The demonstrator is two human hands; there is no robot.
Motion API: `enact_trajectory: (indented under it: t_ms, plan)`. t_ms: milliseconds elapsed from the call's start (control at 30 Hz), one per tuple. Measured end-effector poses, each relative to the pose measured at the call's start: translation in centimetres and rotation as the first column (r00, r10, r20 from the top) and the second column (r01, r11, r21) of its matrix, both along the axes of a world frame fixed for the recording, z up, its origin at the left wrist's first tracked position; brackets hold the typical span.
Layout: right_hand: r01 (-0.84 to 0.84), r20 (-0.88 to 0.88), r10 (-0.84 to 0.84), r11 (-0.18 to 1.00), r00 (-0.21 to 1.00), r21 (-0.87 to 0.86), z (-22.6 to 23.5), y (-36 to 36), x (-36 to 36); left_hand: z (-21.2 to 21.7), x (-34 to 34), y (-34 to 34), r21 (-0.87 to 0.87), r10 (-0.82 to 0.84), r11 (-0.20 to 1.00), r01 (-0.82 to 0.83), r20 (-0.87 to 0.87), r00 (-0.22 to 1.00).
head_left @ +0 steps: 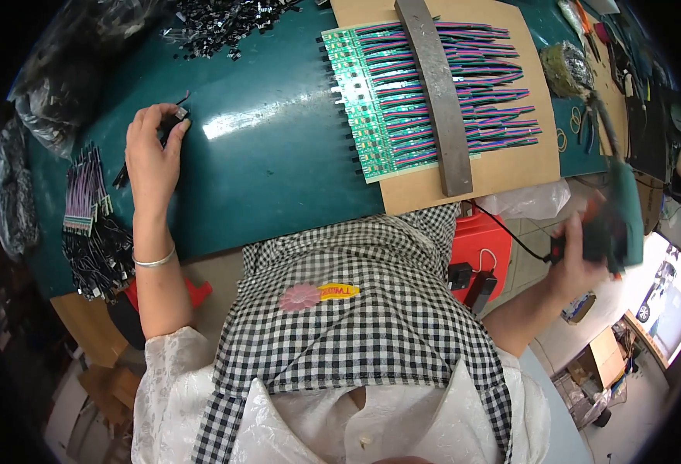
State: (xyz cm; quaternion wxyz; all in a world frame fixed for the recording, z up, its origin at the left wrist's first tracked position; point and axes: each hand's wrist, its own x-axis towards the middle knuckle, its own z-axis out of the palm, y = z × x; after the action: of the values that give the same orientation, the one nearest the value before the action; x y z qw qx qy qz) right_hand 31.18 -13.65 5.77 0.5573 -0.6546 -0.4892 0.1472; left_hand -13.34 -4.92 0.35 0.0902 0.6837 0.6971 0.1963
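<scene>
My left hand (152,155) rests on the green table (263,155) with its fingertips pinched on a small black connector piece (176,117). Off the table's right edge, my right hand (584,255) grips the handle of a green soldering tool (623,209), blurred by motion, its black cord (511,232) trailing left. At the table's middle back lies a brown board (511,166) carrying a row of green circuit strips (356,93) with purple and green wires (487,85). A grey metal bar (437,93) lies across the wires.
A heap of small black parts (224,23) sits at the back left. Bundles of wired connectors (85,193) lie at the left edge beside dark plastic bags (15,193). A tape roll (565,66) and pliers (588,120) are at the right. A red box (484,243) stands below the table.
</scene>
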Motion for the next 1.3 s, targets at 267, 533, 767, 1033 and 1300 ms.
enact_trajectory:
  t_ms: [267,533,767,1033,1300]
  plan:
    - [-0.193,-0.087,0.198,0.979,0.976,0.065,3.6,0.2,-3.2,1.9,2.0,0.0,0.034,-0.061,0.998,0.052,0.352,0.934]
    - [-0.379,-0.424,0.341,0.925,0.839,-0.008,2.8,2.1,-8.3,5.4,5.9,-0.1,-0.119,0.119,0.964,0.238,0.993,0.016]
    - [-0.559,-0.597,0.404,0.824,0.693,-0.092,2.2,2.7,-12.3,6.7,11.4,0.3,-0.065,0.135,0.962,0.265,0.958,-0.253]
    - [-0.572,-0.666,0.368,0.813,0.649,-0.107,1.2,1.9,-11.5,5.9,12.6,0.1,-0.022,0.103,0.982,0.189,0.895,-0.435]
    - [-0.534,-0.65,0.388,0.845,0.654,-0.033,0.8,2.0,-11.2,5.3,11.8,-0.7,-0.071,0.125,0.953,0.295,0.978,-0.168]
